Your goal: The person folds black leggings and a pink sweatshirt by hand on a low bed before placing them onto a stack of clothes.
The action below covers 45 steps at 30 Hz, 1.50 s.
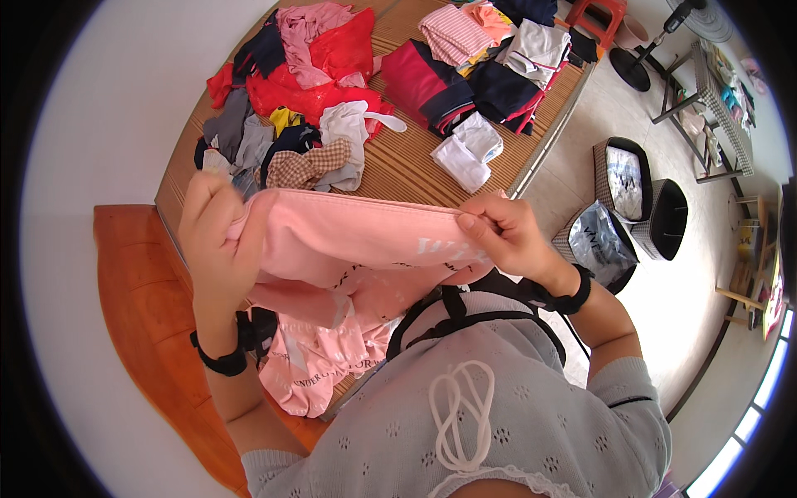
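Note:
A pink garment with white and dark print (357, 228) is stretched between my two hands in front of my body. My left hand (217, 241) is closed on its left end, slightly blurred. At the right end, the thumb and fingers of my right hand (516, 236) pinch the upper edge. The cloth sags in folds between them. Below it hangs or lies more pink printed cloth (311, 361); whether it is the same piece I cannot tell. Beyond my hands, a loose heap of red, pink, grey and checked clothes (307, 91) lies on the slatted mat (398, 170).
Folded clothes (498, 75) are stacked at the far right of the mat, with small folded white pieces (467, 152) nearer. Fabric bins (623, 178) stand on the floor to the right, near a standing fan (631, 70) and a table (718, 100). An orange wooden bench (137, 282) is at left.

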### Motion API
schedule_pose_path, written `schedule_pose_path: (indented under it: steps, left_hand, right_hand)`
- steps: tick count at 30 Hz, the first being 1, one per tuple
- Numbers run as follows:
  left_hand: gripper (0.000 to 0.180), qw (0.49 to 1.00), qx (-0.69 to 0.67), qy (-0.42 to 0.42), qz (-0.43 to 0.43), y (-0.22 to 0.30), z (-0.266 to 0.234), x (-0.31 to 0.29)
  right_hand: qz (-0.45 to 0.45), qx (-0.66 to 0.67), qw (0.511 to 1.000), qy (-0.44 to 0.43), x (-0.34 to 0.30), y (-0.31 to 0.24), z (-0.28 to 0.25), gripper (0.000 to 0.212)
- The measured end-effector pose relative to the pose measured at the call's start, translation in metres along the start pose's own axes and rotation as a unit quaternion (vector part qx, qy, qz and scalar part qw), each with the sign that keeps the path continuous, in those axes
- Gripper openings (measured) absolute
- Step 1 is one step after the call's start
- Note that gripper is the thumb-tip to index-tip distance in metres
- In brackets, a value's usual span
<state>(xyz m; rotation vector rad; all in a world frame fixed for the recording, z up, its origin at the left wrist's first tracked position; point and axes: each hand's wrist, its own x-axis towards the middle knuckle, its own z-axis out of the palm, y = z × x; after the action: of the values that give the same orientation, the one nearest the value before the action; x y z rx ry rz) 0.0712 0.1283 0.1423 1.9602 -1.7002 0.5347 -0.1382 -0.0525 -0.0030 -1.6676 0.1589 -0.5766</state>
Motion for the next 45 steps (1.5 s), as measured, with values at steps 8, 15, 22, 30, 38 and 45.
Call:
schedule_pose_path:
  steps: [8, 15, 22, 30, 38, 45]
  left_hand:
    - [0.025, 0.959, -0.260, -0.111, -0.038, 0.058, 0.071, 0.010]
    - [0.042, 0.900, -0.284, -0.328, 0.033, 0.067, 0.089, 0.015]
    - [0.021, 0.904, -0.188, -0.384, 0.023, 0.063, 0.076, 0.021]
    - [0.020, 0.914, -0.204, -0.346, -0.059, 0.068, 0.050, 0.028]
    - [0.018, 0.913, -0.171, -0.369, -0.022, 0.064, 0.046, 0.033]
    - [0.019, 0.918, -0.171, -0.357, -0.033, 0.063, 0.047, 0.032]
  right_hand:
    - [-0.044, -0.015, 0.999, -0.005, 0.005, -0.032, 0.027, 0.011]
    - [-0.120, 0.036, 0.992, -0.028, -0.002, -0.022, 0.020, 0.007]
    - [-0.034, 0.094, 0.994, -0.041, -0.017, -0.006, 0.003, 0.031]
    - [-0.057, -0.062, 0.995, -0.062, -0.048, 0.077, -0.020, 0.037]
    - [-0.095, -0.069, 0.992, -0.050, -0.037, 0.095, -0.011, 0.037]
    - [-0.150, 0.012, 0.986, -0.068, -0.023, 0.067, -0.005, 0.028]
